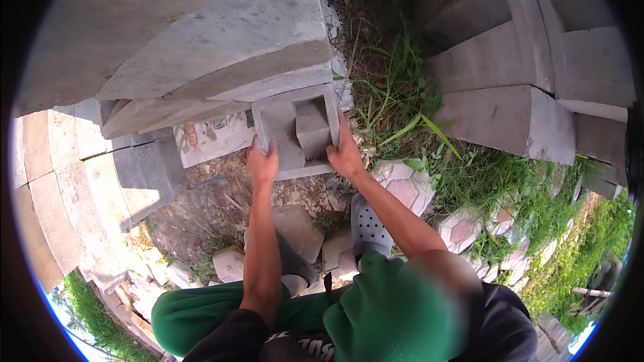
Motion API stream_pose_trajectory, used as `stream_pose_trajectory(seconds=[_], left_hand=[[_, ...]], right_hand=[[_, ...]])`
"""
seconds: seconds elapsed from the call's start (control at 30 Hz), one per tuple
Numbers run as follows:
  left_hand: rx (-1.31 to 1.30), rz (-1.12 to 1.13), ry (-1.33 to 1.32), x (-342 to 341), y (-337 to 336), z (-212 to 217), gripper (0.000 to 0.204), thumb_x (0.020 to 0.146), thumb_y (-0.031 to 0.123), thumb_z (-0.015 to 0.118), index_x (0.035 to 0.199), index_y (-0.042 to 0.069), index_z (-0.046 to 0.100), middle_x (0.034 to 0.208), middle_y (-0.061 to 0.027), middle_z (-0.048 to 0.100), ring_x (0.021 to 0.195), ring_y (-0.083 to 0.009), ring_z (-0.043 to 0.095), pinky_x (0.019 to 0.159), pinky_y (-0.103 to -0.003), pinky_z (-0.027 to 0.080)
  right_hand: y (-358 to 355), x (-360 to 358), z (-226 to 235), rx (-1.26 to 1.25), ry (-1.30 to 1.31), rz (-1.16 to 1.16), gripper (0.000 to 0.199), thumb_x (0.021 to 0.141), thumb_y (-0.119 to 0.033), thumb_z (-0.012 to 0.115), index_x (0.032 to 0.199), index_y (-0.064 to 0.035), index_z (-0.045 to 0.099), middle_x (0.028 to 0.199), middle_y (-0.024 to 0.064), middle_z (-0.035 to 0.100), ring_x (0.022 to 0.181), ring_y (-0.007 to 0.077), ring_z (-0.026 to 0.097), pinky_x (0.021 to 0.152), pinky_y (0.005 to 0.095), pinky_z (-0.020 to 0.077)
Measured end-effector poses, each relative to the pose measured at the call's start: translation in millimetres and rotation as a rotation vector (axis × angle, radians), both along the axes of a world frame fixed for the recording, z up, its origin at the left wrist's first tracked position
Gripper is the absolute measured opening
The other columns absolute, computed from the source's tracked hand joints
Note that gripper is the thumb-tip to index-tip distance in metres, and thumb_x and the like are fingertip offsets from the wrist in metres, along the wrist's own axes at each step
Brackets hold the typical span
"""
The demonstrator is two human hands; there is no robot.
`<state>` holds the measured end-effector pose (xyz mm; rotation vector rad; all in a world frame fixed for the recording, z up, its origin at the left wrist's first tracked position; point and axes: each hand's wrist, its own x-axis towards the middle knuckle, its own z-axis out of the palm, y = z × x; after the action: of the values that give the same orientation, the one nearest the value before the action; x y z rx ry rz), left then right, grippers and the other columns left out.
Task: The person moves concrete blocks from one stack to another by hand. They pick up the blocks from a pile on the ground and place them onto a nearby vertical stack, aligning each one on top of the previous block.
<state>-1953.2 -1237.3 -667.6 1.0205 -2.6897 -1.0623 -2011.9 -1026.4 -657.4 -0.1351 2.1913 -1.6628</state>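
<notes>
Left hand (262,163) and right hand (345,154) clench opposite sides of a grey concrete block (297,131), balancing its weight beside the near stack (201,40).

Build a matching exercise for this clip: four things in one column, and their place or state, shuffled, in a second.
Things:
1. left hand
2. right hand
3. grey perforated shoe
4. green grass

Places or states:
A. on the ground beside a pink-centred hexagonal paver
B. gripping the left edge of the grey concrete block
C. growing between the two block stacks
D. gripping the block's right edge

Pairs: 1-B, 2-D, 3-A, 4-C
</notes>
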Motion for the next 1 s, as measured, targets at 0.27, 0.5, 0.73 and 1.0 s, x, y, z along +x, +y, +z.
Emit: stream_pose_trajectory(seconds=[0.27, 0.5, 0.73, 1.0], left_hand=[[0.037, -0.033, -0.131, -1.1, 0.0, 16.8, 0.052, 0.083, 0.026, 0.061, 0.122, -0.005, 0.049, 0.109, -0.0242, 0.063, 0.105, -0.039, 0.059, 0.089, -0.042, 0.044], [-0.018, 0.029, -0.175, -2.9, 0.0, 10.5, 0.058, 0.082, 0.029, 0.061, 0.125, -0.007, 0.047, 0.11, -0.0278, 0.061, 0.105, -0.0413, 0.058, 0.091, -0.043, 0.045], [-0.164, 0.048, 0.028, -10.3, 8.3, 10.1, 0.057, 0.083, 0.038, 0.063, 0.125, 0.0, 0.051, 0.104, -0.025, 0.063, 0.097, -0.0388, 0.062, 0.084, -0.044, 0.048], [-0.082, 0.086, 0.261, -9.7, 9.0, 12.6, 0.043, 0.091, 0.033, 0.057, 0.12, 0.001, 0.057, 0.1, -0.0219, 0.066, 0.089, -0.031, 0.065, 0.078, -0.037, 0.049]], right_hand=[[0.5, 2.1, -4.2, 0.049, 0.006, 0.045, 0.085, 0.071, 0.003, 0.05, 0.146, -0.0007, 0.009, 0.144, 0.0281, 0.026, 0.134, 0.0419, 0.028, 0.112, 0.0386, 0.0255], [-4.3, 1.9, -11.1, -0.064, 0.005, 0.02, 0.086, 0.069, 0.004, 0.047, 0.147, -0.0017, 0.01, 0.144, 0.0252, 0.031, 0.136, 0.0349, 0.028, 0.112, 0.0349, 0.0216], [-6.4, 2.0, -14.6, -0.093, 0.064, -0.017, 0.079, 0.08, -0.011, 0.057, 0.145, 0.0006, 0.014, 0.142, 0.0258, 0.034, 0.133, 0.0366, 0.033, 0.11, 0.0359, 0.0258], [-11.2, -0.5, 3.4, 0.061, -0.025, -0.174, 0.06, 0.098, -0.041, 0.035, 0.14, 0.0022, 0.031, 0.136, 0.0264, 0.042, 0.128, 0.0393, 0.039, 0.107, 0.0382, 0.0303]])
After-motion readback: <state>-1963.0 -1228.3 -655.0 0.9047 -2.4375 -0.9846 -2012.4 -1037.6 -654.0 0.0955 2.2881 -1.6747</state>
